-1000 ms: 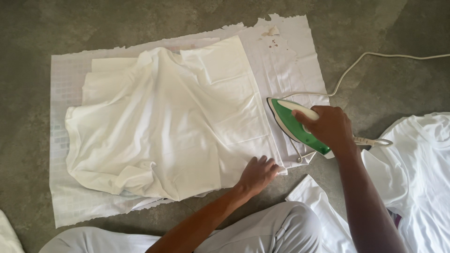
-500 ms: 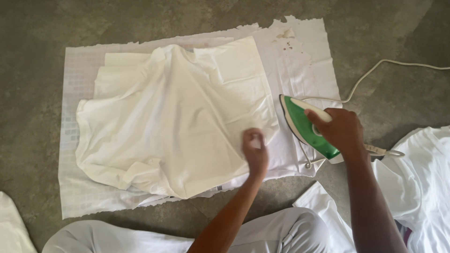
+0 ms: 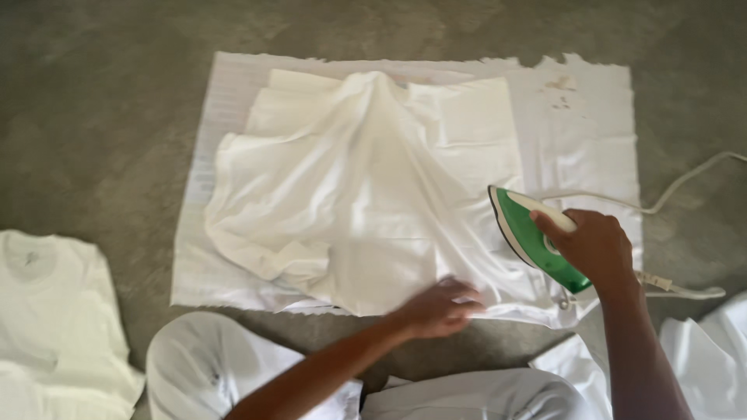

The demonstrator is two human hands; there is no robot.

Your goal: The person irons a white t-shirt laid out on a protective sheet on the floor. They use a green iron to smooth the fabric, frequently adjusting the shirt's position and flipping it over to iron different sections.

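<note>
We look down on a bare grey concrete floor [image 3: 101, 117], mottled and dull, which fills the view from edge to edge. On it lies a large white rectangular ironing cloth [image 3: 591, 132] with ragged edges and a few brown marks near its far right corner. Spread over the middle of that cloth is a crumpled white cotton garment [image 3: 350, 202], bunched into a ridge at the centre. A folded white T-shirt [image 3: 54, 303] rests on the floor at the left, well apart from the cloth; more white fabric [image 3: 700, 358] lies at the lower right. Our white-trousered knees [image 3: 210, 358] frame the near edge. A white power cord [image 3: 685, 179] trails off to the right. Our right hand [image 3: 591, 249] is clenched around the handle of a green and white electric iron [image 3: 529, 233], tilted on the cloth's right side just beside the garment. Our left hand [image 3: 440, 307], blurred, touches the garment's near hem, fingers loosely curled; we cannot tell whether they grasp it.
</note>
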